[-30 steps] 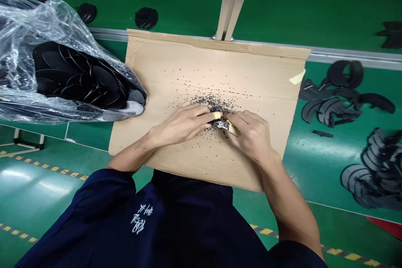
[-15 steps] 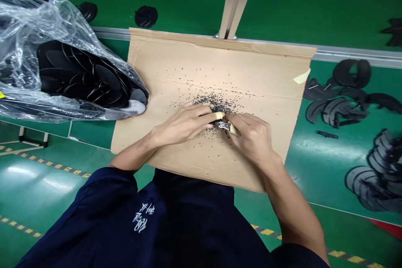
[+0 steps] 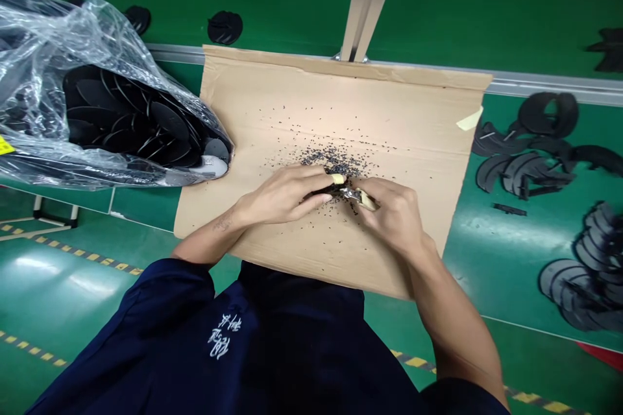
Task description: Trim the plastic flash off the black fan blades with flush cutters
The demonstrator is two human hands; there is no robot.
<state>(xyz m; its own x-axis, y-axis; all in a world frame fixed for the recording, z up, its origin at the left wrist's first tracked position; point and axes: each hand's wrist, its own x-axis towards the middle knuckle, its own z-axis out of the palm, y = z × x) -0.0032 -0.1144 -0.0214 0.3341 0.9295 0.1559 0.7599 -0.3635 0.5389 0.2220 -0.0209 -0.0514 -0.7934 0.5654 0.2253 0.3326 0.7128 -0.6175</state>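
My left hand is closed around a dark part, mostly hidden by the fingers; a yellow wrap covers one fingertip. Close to its fingertips, my right hand grips a pair of nippers with pale yellow handles, its metal jaws pointing left at the dark part. Whether the jaws touch it I cannot tell. Beneath both hands lies a cardboard sheet, strewn with many tiny black bits, thickest just beyond the fingers.
On the left, a clear plastic bag holds stacked black discs. Curved black pieces are heaped on the green table at right, with another pile nearer me. A metal post rises behind the cardboard.
My left fingers have shifted slightly on the dark part, with the thumb a little lower. The nippers have turned slightly and moved a little to the right.
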